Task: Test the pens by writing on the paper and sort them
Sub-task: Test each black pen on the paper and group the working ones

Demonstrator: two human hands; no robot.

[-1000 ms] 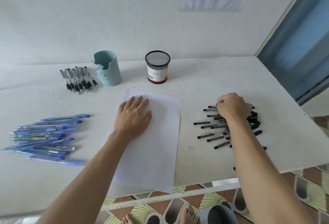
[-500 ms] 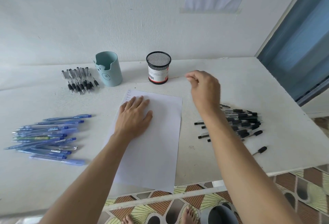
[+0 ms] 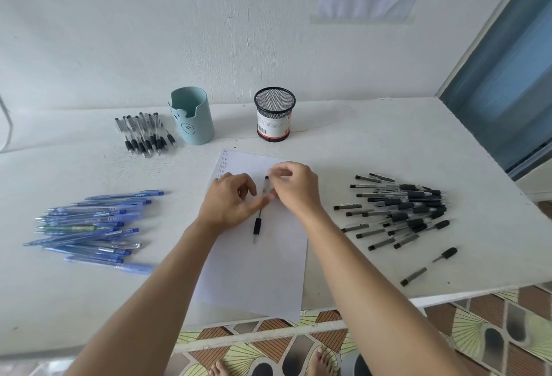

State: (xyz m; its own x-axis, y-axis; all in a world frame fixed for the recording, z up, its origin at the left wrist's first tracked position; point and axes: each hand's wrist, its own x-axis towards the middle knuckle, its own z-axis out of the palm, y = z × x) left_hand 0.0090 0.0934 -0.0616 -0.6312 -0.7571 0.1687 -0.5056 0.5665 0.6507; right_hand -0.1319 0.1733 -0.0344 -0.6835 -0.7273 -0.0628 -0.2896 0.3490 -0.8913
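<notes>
A black pen (image 3: 258, 220) with a clear barrel is held over the white paper (image 3: 254, 271), tip pointing toward me. My right hand (image 3: 294, 187) pinches its upper end. My left hand (image 3: 231, 203) holds the barrel at its middle between thumb and fingers. Small handwritten test marks run down the paper's top left corner (image 3: 224, 163). A heap of black pens (image 3: 400, 211) lies to the right of the paper. A pile of blue pens (image 3: 86, 226) lies on the left. A small row of black pens (image 3: 143, 133) sits at the back left.
A light blue holder (image 3: 191, 117) and a black mesh cup (image 3: 274, 114) stand at the back of the white table (image 3: 358, 142). One loose black pen (image 3: 430, 265) lies near the table's right front edge. The paper overhangs the front edge. Below are patterned floor tiles and bare feet.
My right hand took a pen from the black heap and brought it over the paper. My left hand lifted off the paper and now holds the pen's barrel.
</notes>
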